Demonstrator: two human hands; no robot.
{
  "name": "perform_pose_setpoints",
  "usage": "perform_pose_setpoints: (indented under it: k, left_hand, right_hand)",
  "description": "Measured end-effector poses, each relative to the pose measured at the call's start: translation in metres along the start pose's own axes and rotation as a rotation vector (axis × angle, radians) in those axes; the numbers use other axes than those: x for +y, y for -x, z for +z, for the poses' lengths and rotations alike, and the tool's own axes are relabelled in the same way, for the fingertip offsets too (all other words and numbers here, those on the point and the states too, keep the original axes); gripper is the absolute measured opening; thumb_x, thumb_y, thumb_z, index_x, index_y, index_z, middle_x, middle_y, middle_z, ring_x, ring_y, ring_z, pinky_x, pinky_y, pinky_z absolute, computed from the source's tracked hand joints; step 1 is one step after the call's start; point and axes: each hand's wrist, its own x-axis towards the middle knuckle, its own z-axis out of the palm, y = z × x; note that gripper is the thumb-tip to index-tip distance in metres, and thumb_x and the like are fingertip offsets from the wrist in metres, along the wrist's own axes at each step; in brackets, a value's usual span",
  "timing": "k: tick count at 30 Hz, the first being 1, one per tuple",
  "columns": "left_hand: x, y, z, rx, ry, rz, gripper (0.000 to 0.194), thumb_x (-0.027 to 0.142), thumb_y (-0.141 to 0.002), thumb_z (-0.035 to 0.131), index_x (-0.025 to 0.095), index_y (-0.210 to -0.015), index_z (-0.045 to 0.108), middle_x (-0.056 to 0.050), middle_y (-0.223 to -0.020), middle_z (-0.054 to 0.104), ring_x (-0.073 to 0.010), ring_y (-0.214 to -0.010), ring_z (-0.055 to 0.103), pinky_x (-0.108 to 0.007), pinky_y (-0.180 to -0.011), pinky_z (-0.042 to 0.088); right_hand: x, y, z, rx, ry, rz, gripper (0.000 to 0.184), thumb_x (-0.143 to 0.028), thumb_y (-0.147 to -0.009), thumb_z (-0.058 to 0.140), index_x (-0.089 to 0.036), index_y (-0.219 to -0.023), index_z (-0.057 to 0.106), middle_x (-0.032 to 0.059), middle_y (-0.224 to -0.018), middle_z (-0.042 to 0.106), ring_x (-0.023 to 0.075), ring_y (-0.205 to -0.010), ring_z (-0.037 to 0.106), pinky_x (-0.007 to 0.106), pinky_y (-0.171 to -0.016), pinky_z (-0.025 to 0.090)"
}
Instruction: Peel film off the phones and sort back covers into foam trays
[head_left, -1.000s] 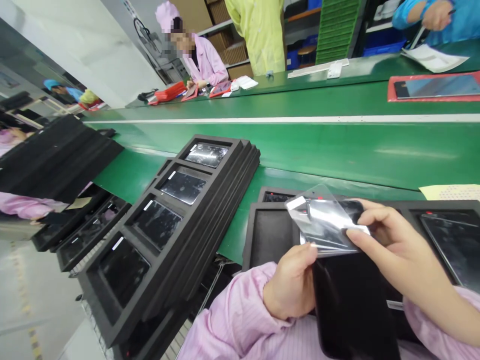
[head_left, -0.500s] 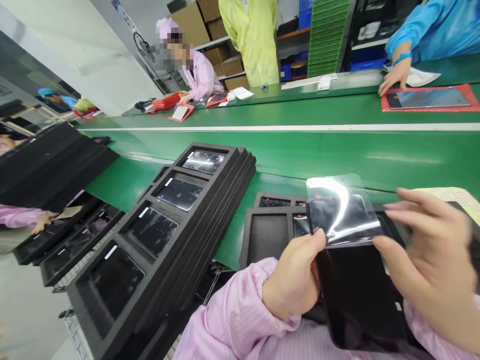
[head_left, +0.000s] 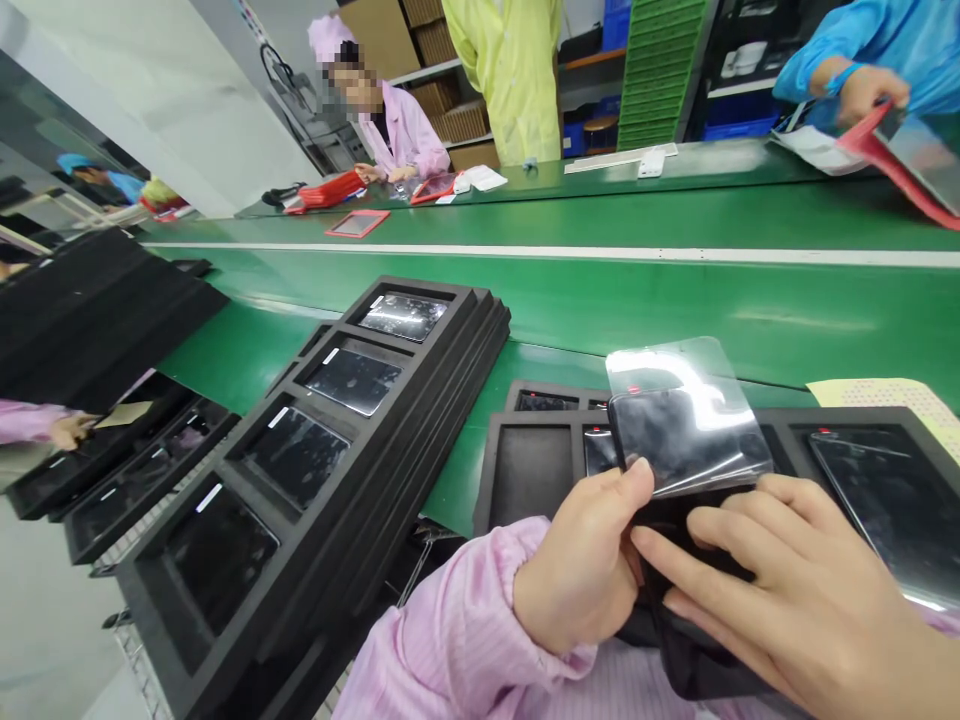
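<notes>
My left hand [head_left: 581,565] grips the left edge of a black tablet [head_left: 694,675], its thumb on top at the border of a clear film. The clear film [head_left: 682,410] covers the tablet's far part, and its upper edge sticks out past the tablet. A small red mark shows under it. Over the glossy screen lies my right hand [head_left: 795,590], two fingers stretched toward the left edge and the others bent. The right thumb cannot be made out. Beneath the hands sits a black foam tray [head_left: 499,470] with tablets in its compartments, one of them a tablet [head_left: 885,490] at right.
At left stands a tilted stack of black foam trays [head_left: 420,450] holding film-covered tablets. A green bench [head_left: 570,290] runs across. A dotted yellow sheet [head_left: 885,393] lies at right. Across the bench, a person in blue [head_left: 847,50] lifts a red-framed panel [head_left: 892,160]; others sit or stand there.
My right hand has moved left and down from the film's right side onto the screen. The film stands a little wider. Across the bench, the red-framed panel has been lifted.
</notes>
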Motion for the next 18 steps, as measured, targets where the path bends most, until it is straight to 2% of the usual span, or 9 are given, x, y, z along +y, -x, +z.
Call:
perform_pose_setpoints:
  k: [3, 7, 13, 18]
  left_hand:
    - [0.001, 0.000, -0.001, 0.011, 0.000, -0.026, 0.031, 0.039, -0.073, 0.069, 0.012, -0.087, 0.071, -0.010, -0.080, 0.070, -0.0275, -0.094, 0.062, -0.036, -0.085, 0.046]
    - [0.001, 0.001, 0.001, -0.017, 0.021, -0.041, 0.031, 0.040, -0.072, 0.070, 0.012, -0.084, 0.071, -0.011, -0.082, 0.070, -0.0285, -0.095, 0.062, -0.037, -0.085, 0.046]
    - [0.002, 0.002, 0.001, -0.034, 0.053, -0.061, 0.026, 0.036, -0.079, 0.062, 0.012, -0.083, 0.072, -0.010, -0.080, 0.070, -0.0267, -0.091, 0.063, -0.036, -0.084, 0.045]
    - [0.003, 0.002, 0.000, -0.025, 0.051, -0.108, 0.029, 0.033, -0.086, 0.052, 0.012, -0.088, 0.071, -0.009, -0.072, 0.070, -0.0231, -0.084, 0.064, -0.029, -0.074, 0.047]
  right_hand:
    - [0.000, 0.001, -0.003, -0.012, -0.046, -0.011, 0.033, -0.012, -0.097, 0.033, -0.018, -0.100, 0.065, 0.0020, -0.075, 0.057, 0.0146, -0.066, 0.042, 0.035, -0.070, 0.029]
    - [0.001, -0.001, -0.008, -0.024, -0.071, -0.035, 0.044, -0.015, -0.099, 0.024, -0.019, -0.095, 0.067, 0.0008, -0.072, 0.058, 0.0136, -0.063, 0.043, 0.033, -0.068, 0.028]
    - [0.000, -0.007, -0.012, -0.077, -0.018, -0.078, 0.044, -0.015, -0.099, 0.022, -0.020, -0.097, 0.065, -0.0012, -0.071, 0.061, 0.0134, -0.060, 0.047, 0.033, -0.067, 0.030]
    - [-0.008, -0.003, -0.005, 0.043, 0.021, -0.020, 0.044, -0.010, -0.097, 0.019, -0.019, -0.093, 0.062, -0.0004, -0.068, 0.058, 0.0167, -0.060, 0.048, 0.037, -0.065, 0.029]
